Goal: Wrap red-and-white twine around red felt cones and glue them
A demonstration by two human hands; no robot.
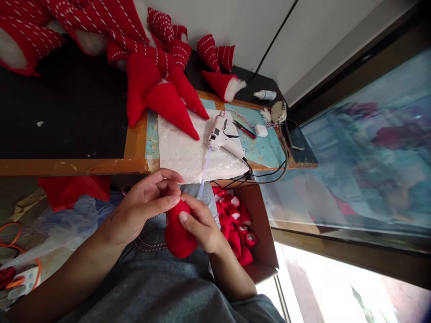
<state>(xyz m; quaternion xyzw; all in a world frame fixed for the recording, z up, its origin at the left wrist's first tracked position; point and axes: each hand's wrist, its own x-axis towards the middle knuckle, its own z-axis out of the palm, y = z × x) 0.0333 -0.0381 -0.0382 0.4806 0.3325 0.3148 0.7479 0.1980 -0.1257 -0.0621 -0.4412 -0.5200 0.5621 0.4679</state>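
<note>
Over my lap, my right hand point(202, 224) grips a small stuffed red felt piece point(180, 240) from its right side, thumb across the front. The piece is rounded and wide at the bottom, narrower at the top. My left hand point(151, 195) is closed at that narrow top end, thumb and fingertips pinching there; what exactly lies between the fingertips is hidden. A twisted red-and-white cord point(150, 246) loops beside the piece. Just beyond my hands, a white glue gun point(220, 137) lies on a white sheet point(178, 154), its clear glue stick point(204, 172) hanging past the table edge.
Plain red cones point(173, 105) and striped red fabric pieces point(117, 27) crowd the back of the table. Pliers point(245, 129), a small white bottle point(265, 95) and a phone point(294, 134) lie to the right. Below stands a cardboard box point(262, 242) of stuffed red pieces.
</note>
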